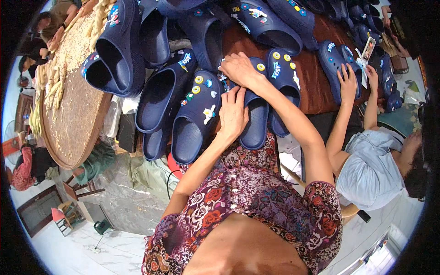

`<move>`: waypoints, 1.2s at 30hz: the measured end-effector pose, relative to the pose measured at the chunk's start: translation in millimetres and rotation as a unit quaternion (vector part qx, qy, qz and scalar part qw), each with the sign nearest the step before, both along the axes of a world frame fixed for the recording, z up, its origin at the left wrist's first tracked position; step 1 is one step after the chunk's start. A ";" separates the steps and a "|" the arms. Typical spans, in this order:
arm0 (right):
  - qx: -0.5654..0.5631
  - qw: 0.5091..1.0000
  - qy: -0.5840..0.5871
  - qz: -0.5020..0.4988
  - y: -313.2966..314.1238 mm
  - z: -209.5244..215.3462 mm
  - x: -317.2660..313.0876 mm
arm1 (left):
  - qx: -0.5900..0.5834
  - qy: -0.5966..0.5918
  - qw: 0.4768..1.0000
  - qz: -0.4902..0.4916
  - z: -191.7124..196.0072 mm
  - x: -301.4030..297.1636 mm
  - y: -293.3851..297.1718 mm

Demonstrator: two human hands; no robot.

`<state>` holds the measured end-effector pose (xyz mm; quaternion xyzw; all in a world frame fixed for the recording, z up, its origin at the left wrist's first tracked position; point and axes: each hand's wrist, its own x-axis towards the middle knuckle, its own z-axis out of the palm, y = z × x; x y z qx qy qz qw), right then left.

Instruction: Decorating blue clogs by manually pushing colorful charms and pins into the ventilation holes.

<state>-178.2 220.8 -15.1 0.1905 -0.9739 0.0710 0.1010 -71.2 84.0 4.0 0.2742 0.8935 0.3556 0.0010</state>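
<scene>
My right hand (pixel 242 69) reaches across to a narrow gap between navy clogs, its fingers bent down over small colourful pieces that are mostly covered. Just below it, my left hand (pixel 233 113) has its fingers bent together at the same spot. What the fingertips of either hand hold is too hidden to name. Left of them lies a navy clog (pixel 195 112) with yellow ring, blue and white figure charms. A second clog (pixel 255 117), with a yellow charm, sits under my right wrist and beside my left hand. Another decorated clog (pixel 285 82) lies to its right.
More navy clogs (pixel 158 96) crowd the brown-covered table (pixel 316 68). On the right, a person in a light blue top (pixel 373 165) touches a clog and a white strip (pixel 364 71). A large round woven tray (pixel 73 119) with pale kernels stands at left.
</scene>
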 end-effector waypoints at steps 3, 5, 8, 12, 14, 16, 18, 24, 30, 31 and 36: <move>-0.010 1.000 -0.009 -0.011 1.7 1.4 0.9 | -0.011 0.001 1.000 0.003 -1.3 -1.3 1.5; -0.043 0.999 -0.011 -0.013 5.0 0.7 2.2 | 0.001 0.003 1.000 0.003 -0.7 -2.2 2.6; -0.152 0.986 -0.064 -0.001 2.8 12.1 6.3 | 0.002 0.021 1.000 0.012 -3.4 -3.7 -0.3; -0.207 0.976 -0.068 -0.028 14.3 7.3 4.6 | 0.009 0.054 0.999 0.001 -7.2 -10.9 3.1; -0.246 0.967 -0.054 -0.033 17.7 12.6 8.3 | 0.006 0.047 0.999 -0.003 -3.5 -9.5 4.1; -0.298 0.952 -0.039 -0.052 24.5 28.8 12.2 | 0.005 0.041 0.999 -0.005 -1.4 -8.6 3.2; -0.310 0.947 -0.020 -0.079 42.5 47.8 21.5 | 0.041 0.050 0.998 0.000 -2.1 -8.5 0.9; -0.307 0.917 0.028 -0.254 125.9 51.1 62.1 | 0.149 0.101 0.983 -0.045 23.9 11.0 4.7; -0.313 0.902 -0.040 -0.295 172.1 15.1 78.5 | 0.214 0.026 0.954 -0.209 25.4 51.8 27.0; -0.303 0.914 -0.046 -0.266 173.0 10.6 78.2 | 0.204 0.021 0.951 -0.231 22.9 53.7 30.7; -0.394 0.879 -0.075 -0.258 180.5 -2.9 76.9 | 0.064 0.057 0.950 -0.301 6.5 60.0 40.7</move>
